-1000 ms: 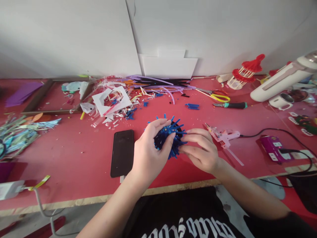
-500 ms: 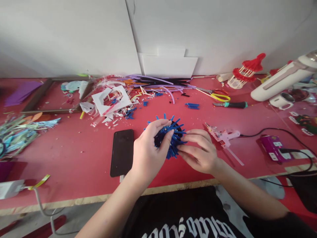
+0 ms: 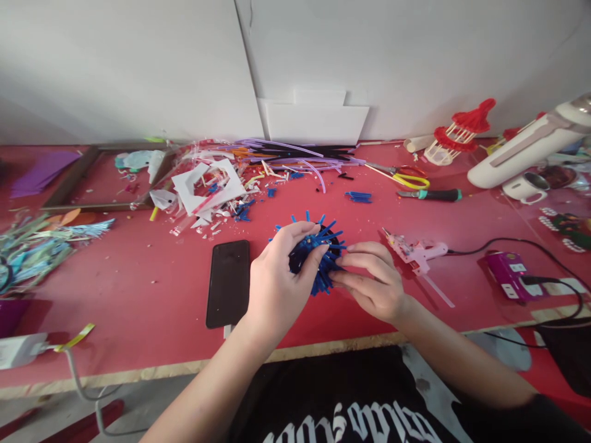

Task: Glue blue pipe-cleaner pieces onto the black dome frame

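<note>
Between my hands, above the red table, is a round craft piece (image 3: 323,271) made of blue pipe-cleaner stems that radiate outward around a dark centre. My left hand (image 3: 284,271) grips it from the left, thumb across its front and fingers over the top. At its right edge, my right hand (image 3: 372,277) pinches the tips of some blue stems between thumb and fingers. Part of the piece is hidden behind my left hand. A small bundle of cut blue stems (image 3: 359,197) lies on the table beyond it.
A black phone (image 3: 228,283) lies left of my hands. On the right are a pink glue gun (image 3: 422,253) with its cord, cutters (image 3: 434,195), yellow-handled scissors (image 3: 410,180) and a purple power strip (image 3: 512,277). Scraps and purple stems (image 3: 281,147) line the back.
My left thumb has shifted slightly to the right over the blue piece. My right fingers have moved a little at its edge. The grips otherwise look the same.
</note>
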A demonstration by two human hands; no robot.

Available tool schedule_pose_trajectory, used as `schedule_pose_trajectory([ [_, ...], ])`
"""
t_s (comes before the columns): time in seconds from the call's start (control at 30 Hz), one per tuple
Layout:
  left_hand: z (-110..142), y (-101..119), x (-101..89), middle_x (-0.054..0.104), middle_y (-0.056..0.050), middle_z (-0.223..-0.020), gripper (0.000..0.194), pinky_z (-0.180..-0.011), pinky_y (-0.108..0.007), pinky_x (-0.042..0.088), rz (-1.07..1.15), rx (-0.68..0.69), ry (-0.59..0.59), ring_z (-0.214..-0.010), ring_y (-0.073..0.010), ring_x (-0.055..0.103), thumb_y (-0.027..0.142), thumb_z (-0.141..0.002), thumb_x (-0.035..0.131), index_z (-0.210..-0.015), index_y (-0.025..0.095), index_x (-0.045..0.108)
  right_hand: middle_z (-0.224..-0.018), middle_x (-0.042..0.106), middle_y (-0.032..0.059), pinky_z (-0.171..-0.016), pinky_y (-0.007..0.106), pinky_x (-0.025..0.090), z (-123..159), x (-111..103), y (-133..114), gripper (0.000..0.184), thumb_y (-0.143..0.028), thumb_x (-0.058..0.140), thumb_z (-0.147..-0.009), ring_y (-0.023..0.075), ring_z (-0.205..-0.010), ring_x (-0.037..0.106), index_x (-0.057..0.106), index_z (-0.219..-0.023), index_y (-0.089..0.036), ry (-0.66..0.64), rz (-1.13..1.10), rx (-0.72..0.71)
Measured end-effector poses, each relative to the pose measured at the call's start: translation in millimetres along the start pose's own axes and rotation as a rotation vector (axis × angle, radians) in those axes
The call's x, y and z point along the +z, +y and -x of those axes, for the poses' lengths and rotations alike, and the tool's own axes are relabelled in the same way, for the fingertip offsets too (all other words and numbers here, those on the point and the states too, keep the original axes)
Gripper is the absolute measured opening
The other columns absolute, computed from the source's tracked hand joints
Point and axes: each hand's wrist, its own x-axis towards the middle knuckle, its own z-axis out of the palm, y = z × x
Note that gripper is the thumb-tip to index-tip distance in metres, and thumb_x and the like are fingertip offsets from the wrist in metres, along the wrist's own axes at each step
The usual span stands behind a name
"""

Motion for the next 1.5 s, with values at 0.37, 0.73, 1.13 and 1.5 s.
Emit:
schedule_pose_trajectory([
  [0.37,-0.4,0.6,1.2,0.079,0.0,-0.111,0.022,-0.091,-0.027,0.061,-0.016,0.016,0.011,-0.103,-0.0163,0.077,0.019,-0.093,0.069,-0.113,0.024,0.062,-0.114,0.07,0.008,-0.096,0.047,0.058,2.8,-0.7,-0.6,0.025,-0.013,0.07,-0.087,0.025,-0.115,0.061,0.073,-0.111,-0.022,-0.029,-0.018,-0.009],
  [0.73,-1.0,-0.9,-1.4,0.078,-0.003,-0.115,0.027,-0.094,-0.032,0.06,-0.041,0.011,0.008,-0.106,-0.0192,0.075,0.025,-0.092,0.072,-0.117,0.023,0.061,-0.123,0.068,0.0088,-0.097,0.049,0.057,2.7,-3.2,-2.5,0.037,-0.017,0.069,-0.084,0.0282,-0.12,0.06,0.07,-0.12,-0.024,-0.03,0.0,-0.005],
  [1.13,-7.9,-14.6,-5.5,0.08,0.0,-0.104,0.027,-0.092,-0.031,0.062,0.132,-0.034,0.03,-0.098,-0.0183,0.077,0.026,-0.086,0.08,-0.111,0.025,0.07,-0.127,0.067,0.0152,-0.104,0.056,0.052,61.1,-81.4,81.9,0.05,-0.02,0.052,-0.094,0.0335,-0.121,0.062,0.05,-0.144,-0.024,-0.107,0.469,0.59],
  [1.5,-28.4,-28.8,-24.1,0.077,-0.007,-0.123,0.033,-0.106,-0.036,0.058,0.179,0.079,-0.219,-0.119,-0.0225,0.072,0.039,-0.096,0.067,-0.126,0.027,0.065,-0.128,0.068,0.0131,-0.104,0.053,0.054,126.6,-110.7,118.7,0.059,-0.011,0.047,-0.081,0.0312,-0.122,0.063,0.059,-0.138,-0.021,-0.436,0.464,0.656],
])
